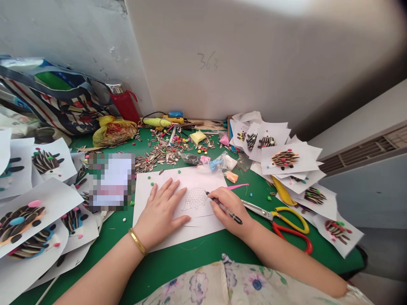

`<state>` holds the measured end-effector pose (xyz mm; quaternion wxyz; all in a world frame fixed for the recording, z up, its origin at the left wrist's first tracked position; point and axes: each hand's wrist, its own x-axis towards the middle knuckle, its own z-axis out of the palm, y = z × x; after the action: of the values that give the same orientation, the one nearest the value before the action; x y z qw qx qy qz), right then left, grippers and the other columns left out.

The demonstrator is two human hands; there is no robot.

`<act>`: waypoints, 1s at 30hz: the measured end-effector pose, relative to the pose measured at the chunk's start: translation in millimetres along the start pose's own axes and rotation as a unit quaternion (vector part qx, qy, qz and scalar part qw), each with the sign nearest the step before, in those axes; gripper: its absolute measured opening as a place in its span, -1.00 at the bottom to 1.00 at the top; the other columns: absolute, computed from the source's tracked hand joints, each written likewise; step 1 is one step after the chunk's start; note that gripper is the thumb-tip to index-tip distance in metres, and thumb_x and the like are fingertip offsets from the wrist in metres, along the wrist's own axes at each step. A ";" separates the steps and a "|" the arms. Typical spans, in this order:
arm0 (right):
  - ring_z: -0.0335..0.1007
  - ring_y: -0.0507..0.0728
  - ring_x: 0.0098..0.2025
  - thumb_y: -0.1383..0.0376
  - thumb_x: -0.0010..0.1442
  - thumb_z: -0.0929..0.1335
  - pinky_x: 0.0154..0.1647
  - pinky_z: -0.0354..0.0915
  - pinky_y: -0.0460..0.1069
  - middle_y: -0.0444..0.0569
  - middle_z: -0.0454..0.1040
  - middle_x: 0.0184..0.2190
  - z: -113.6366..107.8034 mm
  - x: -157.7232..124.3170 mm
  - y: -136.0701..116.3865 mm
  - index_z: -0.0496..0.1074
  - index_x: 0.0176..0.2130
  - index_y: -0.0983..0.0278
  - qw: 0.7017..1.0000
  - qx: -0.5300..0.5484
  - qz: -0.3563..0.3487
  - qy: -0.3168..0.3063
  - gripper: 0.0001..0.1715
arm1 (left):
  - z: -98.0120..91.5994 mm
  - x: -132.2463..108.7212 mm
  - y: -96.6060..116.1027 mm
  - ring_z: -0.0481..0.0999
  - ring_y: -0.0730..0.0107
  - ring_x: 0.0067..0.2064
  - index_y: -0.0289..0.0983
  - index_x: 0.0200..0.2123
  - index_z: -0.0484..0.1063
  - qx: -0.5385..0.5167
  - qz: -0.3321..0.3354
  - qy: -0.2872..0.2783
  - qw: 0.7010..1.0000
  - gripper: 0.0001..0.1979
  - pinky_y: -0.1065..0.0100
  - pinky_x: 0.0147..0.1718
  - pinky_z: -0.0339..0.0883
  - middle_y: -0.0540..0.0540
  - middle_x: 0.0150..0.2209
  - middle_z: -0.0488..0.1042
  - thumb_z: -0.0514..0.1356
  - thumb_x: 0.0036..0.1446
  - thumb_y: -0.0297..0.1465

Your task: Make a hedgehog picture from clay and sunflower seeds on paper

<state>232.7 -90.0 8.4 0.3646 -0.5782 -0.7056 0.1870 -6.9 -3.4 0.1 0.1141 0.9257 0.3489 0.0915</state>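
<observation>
My left hand [160, 212] lies flat with fingers spread on a white sheet of paper [159, 180], just left of a small hedgehog drawing [195, 199]. My right hand [230, 209] is closed around a black pen [224, 207], whose tip touches the right edge of the drawing. A gold bangle [137, 242] circles my left wrist. The sheet rests on a green table [197, 254].
Scissors with red and yellow handles [286, 222] lie right of my right hand. Finished seed hedgehog sheets pile up at right [282, 159] and left [28, 220]. Loose sunflower seeds [159, 152], clay bits, a glue gun [162, 121], a red flask [125, 103] and a bag [57, 101] crowd the back.
</observation>
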 end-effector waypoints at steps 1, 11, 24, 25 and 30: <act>0.37 0.14 -0.19 0.36 0.28 0.26 -0.13 0.32 0.04 0.00 0.42 -0.24 0.4 0.4 0.3 0.38 -0.07 0.19 1.000 -0.009 -0.008 -0.003 -0.78 | -0.2 0.0 -0.1 -0.04 -0.07 0.40 -0.15 0.30 0.16 -0.001 0.000 -0.001 1.000 -0.27 -0.25 0.30 -0.20 -0.19 0.37 0.10 0.24 0.10 -0.08; 0.34 0.20 -0.10 0.51 0.22 0.26 -0.09 0.31 0.08 0.06 0.45 -0.14 4.9 -1.7 19.3 0.42 0.01 0.23 0.987 -0.153 -0.051 0.005 -0.60 | -1.4 -1.2 1.0 -0.01 -0.11 0.39 -0.21 0.20 0.30 0.012 0.013 0.018 1.000 -0.38 -0.28 0.30 -0.32 -0.26 0.34 0.15 0.22 0.10 -0.11; 0.33 0.21 -0.09 0.43 0.21 0.25 -0.04 0.26 0.08 0.07 0.47 -0.13 -28.7 23.1 27.7 0.52 -0.04 0.25 0.954 -0.279 0.035 0.100 -0.61 | -14.5 -3.1 12.4 0.42 0.00 0.11 -0.20 0.11 0.37 0.001 0.029 0.073 0.997 -0.48 -0.26 0.30 -0.57 -0.24 0.06 0.46 0.24 0.08 -0.18; 0.32 0.23 -0.08 0.39 0.24 0.25 -0.03 0.24 0.09 0.08 0.47 -0.10 -36.7 31.2 29.8 0.51 -0.02 0.26 0.943 -0.310 0.068 0.101 -0.63 | -14.1 -3.0 11.8 0.43 0.00 0.11 -0.21 0.12 0.36 0.000 0.030 0.078 0.996 -0.46 -0.25 0.30 -0.55 -0.25 0.06 0.46 0.24 0.09 -0.15; 0.27 0.28 0.01 0.25 0.27 0.28 -0.07 0.19 0.09 0.14 0.44 -0.06 -58.3 75.7 46.6 0.55 -0.14 0.28 0.899 -0.390 0.198 0.026 -0.71 | -11.6 -1.9 7.8 0.46 -0.02 0.07 -0.27 0.18 0.32 0.003 0.020 0.088 0.996 -0.34 -0.27 0.29 -0.44 -0.30 0.02 0.49 0.17 0.14 0.02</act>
<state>302.1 -14.9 37.7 0.0836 -0.8068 -0.5828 -0.0502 -6.3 -8.6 13.2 0.0782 0.9211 0.3396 0.1734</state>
